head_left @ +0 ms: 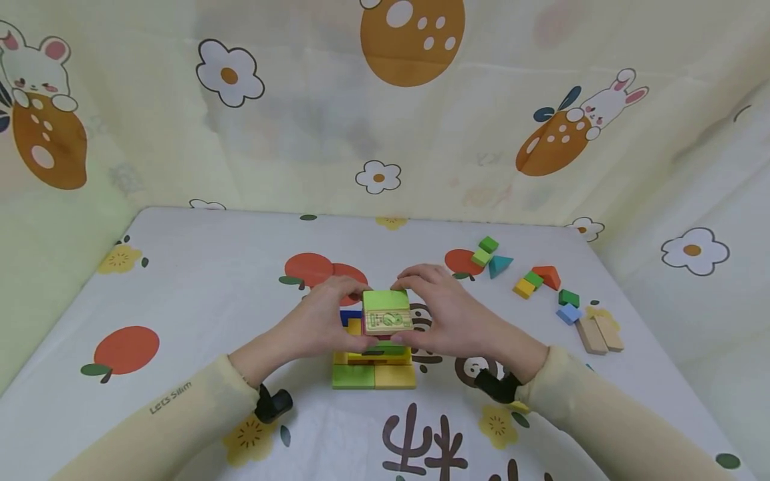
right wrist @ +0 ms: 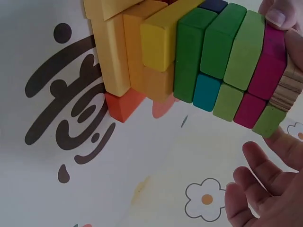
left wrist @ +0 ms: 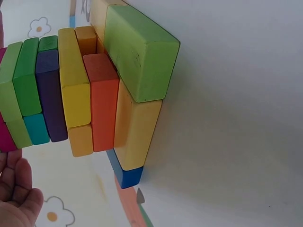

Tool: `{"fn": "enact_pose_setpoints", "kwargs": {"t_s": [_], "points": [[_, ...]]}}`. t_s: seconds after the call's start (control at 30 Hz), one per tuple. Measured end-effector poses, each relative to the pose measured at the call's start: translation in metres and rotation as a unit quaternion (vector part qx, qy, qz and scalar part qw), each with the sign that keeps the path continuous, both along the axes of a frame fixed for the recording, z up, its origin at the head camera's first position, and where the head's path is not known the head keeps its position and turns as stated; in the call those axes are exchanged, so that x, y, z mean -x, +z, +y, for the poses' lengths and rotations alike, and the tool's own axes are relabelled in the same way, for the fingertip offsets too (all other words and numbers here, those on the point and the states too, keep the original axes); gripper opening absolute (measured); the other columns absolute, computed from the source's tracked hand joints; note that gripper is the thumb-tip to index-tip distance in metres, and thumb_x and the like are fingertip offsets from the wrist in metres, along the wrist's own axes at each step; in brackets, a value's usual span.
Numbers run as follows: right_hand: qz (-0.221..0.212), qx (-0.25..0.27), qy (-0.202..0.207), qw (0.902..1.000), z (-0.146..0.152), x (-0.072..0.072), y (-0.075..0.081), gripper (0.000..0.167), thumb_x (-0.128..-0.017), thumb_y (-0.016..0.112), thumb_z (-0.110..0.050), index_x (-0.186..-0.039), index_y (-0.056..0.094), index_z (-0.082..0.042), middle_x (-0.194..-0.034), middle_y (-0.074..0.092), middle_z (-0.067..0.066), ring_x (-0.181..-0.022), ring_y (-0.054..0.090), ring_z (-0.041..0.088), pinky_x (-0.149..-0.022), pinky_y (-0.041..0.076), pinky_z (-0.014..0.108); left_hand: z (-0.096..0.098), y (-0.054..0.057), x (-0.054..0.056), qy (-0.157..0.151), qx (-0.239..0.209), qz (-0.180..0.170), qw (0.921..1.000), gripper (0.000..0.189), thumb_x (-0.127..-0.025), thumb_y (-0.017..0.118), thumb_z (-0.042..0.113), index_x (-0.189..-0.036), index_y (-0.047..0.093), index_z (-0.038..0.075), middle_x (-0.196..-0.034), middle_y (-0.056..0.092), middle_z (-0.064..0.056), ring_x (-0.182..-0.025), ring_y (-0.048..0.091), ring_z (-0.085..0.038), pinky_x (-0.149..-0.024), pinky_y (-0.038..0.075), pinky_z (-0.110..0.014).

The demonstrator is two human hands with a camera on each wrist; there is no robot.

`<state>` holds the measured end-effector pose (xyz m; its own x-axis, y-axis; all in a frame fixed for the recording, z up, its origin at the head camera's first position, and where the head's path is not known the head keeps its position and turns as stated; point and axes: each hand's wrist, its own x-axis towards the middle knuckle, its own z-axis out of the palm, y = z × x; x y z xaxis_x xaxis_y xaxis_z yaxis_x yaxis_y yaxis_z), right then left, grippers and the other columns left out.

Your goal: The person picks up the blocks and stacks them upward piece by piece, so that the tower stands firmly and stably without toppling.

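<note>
A tower of coloured wooden building blocks point(head_left: 353, 377) stands on the table in front of me, and its layers lean over in the wrist views. On top lie a printed plain-wood block point(head_left: 388, 323) at the front and a light green block point(head_left: 385, 299) behind it. My left hand point(head_left: 319, 322) pinches this top pair from the left, thumb in front and fingers behind. From the right, my right hand point(head_left: 454, 319) does the same. Just under the pair are magenta blocks point(right wrist: 267, 71). The left fingertips' contact with the top is outside the left wrist view.
Loose blocks lie to the right: small green ones, a teal triangle point(head_left: 500, 266), a yellow block point(head_left: 524, 288), an orange-red block point(head_left: 547, 276), a light blue block point(head_left: 568, 314) and two plain-wood blocks point(head_left: 592, 335). A patterned cloth point(head_left: 210, 394) covers the table; curtains surround it.
</note>
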<state>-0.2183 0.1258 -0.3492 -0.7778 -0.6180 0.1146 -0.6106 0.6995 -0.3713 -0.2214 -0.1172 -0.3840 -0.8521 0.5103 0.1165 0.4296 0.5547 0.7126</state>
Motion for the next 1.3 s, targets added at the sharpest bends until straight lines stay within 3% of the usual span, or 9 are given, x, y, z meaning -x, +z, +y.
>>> {"fn": "enact_pose_setpoints", "kwargs": {"t_s": [0.43, 1.07, 1.3], "points": [[-0.033, -0.029, -0.032, 0.9985, -0.009, 0.002, 0.003, 0.057, -0.08, 0.083, -0.039, -0.124, 0.061, -0.01, -0.137, 0.057, 0.009, -0.129, 0.05, 0.029, -0.107, 0.047, 0.054, 0.0, -0.001, -0.001, -0.005, -0.002, 0.009, 0.9999, 0.063, -0.076, 0.088, 0.028, -0.129, 0.06, 0.007, -0.125, 0.063, -0.005, -0.118, 0.058, -0.025, -0.102, 0.053, -0.048], [-0.025, -0.099, -0.009, 0.9947, -0.009, 0.005, 0.012, 0.063, -0.084, 0.08, -0.045, -0.131, 0.062, -0.006, -0.131, 0.063, 0.009, -0.123, 0.053, 0.027, -0.104, 0.048, 0.052, -0.001, 0.001, 0.001, -0.01, -0.012, 0.009, 0.9998, 0.06, -0.077, 0.089, 0.028, -0.126, 0.063, 0.006, -0.121, 0.065, -0.006, -0.115, 0.06, -0.03, -0.1, 0.054, -0.049], [-0.03, -0.102, -0.008, 0.9943, -0.009, 0.006, 0.011, 0.064, -0.083, 0.08, -0.045, -0.131, 0.063, -0.007, -0.129, 0.063, 0.009, -0.122, 0.054, 0.027, -0.102, 0.05, 0.051, -0.004, -0.003, 0.0, -0.012, -0.024, 0.017, 0.9995, 0.067, -0.077, 0.089, 0.033, -0.133, 0.061, 0.009, -0.123, 0.066, -0.003, -0.115, 0.061, -0.023, -0.101, 0.052, -0.051]]}}
